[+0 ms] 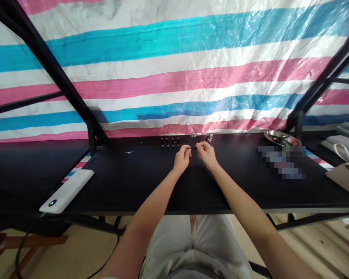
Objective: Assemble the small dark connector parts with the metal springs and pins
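Two hands point(181, 159), one black piece point(194, 148)

A striped sheet point(174, 46) fills the top of the frame; a black bar point(59, 82) slants down the upper left; a white device point(69, 190) lies lower left; a metal dish point(279, 136) sits right; a beige pouch point(344, 179), far right.

The bare left forearm point(151, 207) and right forearm point(251, 211) are stretching forward, angling inward. The left hand point(181, 159) and right hand point(207, 155) are facing each other, just apart, at nearly the same height. Each hand's thumb and curled fingers are forming a pinching grip.
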Motion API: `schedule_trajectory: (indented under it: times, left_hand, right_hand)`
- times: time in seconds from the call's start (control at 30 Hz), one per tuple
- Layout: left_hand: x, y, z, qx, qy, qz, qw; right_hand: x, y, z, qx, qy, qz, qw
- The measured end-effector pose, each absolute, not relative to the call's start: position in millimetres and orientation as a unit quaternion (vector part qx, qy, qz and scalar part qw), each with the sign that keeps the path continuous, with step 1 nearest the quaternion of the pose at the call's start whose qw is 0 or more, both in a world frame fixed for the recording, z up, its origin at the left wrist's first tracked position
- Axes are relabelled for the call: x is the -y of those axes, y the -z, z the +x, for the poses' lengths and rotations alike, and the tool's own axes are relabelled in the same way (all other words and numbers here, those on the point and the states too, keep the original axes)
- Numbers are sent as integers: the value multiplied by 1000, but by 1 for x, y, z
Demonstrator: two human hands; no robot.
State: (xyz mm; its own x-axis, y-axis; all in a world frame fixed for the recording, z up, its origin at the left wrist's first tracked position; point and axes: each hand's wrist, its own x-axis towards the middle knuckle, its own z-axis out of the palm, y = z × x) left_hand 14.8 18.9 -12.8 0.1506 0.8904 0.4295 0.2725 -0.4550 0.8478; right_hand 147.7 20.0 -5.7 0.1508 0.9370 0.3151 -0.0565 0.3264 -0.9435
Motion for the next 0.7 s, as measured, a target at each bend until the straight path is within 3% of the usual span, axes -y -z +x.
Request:
schedule_trajectory:
  times: [0.7]
  left_hand:
    - [-11, 3, 13, -473, -428, 746, 190]
  right_hand:
    - [-19, 1, 146, 498, -426, -400, 641]
